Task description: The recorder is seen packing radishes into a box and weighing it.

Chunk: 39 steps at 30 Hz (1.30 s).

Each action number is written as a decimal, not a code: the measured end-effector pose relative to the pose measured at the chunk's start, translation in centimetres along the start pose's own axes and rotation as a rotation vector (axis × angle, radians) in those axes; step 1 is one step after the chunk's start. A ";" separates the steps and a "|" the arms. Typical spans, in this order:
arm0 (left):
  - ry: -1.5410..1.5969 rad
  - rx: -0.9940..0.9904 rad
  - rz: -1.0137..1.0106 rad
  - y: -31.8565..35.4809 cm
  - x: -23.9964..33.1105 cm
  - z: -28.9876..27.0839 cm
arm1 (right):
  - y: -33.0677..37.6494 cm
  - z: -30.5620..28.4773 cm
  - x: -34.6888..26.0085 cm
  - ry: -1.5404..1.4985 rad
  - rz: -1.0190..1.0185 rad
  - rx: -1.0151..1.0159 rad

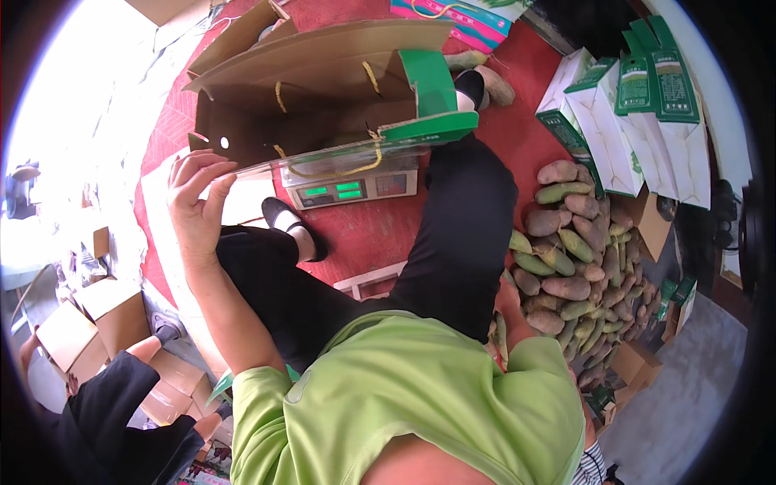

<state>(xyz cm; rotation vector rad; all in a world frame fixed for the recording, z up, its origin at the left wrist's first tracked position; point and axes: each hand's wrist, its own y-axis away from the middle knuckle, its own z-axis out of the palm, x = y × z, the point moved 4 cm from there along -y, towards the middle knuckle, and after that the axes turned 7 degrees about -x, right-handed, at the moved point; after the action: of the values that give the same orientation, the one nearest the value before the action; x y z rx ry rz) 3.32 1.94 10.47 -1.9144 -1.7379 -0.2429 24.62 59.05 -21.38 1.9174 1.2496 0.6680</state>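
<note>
An open cardboard box [323, 113], brown inside with a green printed end and yellow cord handles, lies across a digital scale [352, 187] with lit green displays. At the box's near left corner, my left hand [198, 190] pinches the edge of its near side between thumb and fingers. My right hand [508, 303] is down beside my right thigh, at the near left side of a heap of long root vegetables [570, 287], some green, some reddish-brown. My thigh and the heap hide its fingers. The box's floor lies in shadow.
Tall green-and-white cartons [606, 121] stand at the far right. A pink-and-blue box [461, 20] lies beyond the scale, above loose vegetables [495, 85] by my foot. Another person's legs [121, 396] and brown cartons [113, 307] are at left. Red matting [364, 230] covers the floor.
</note>
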 end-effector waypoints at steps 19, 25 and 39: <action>0.103 -0.192 0.018 0.3 0.7 -0.5 | 8.8 -33.2 -12.6 -0.697 -0.575 0.510; 0.084 -0.211 0.027 0.6 0.5 -0.6 | 19.0 -41.2 -25.6 -0.638 -0.967 0.397; 0.107 -0.235 0.050 0.7 0.2 -0.5 | 9.7 -31.3 -51.9 0.647 -0.741 0.134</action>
<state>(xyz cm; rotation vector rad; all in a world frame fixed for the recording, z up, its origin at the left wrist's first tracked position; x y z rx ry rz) 4.16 1.88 10.78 -2.0644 -1.6493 -0.5421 -13.95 18.18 3.43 1.1807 2.2848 0.8255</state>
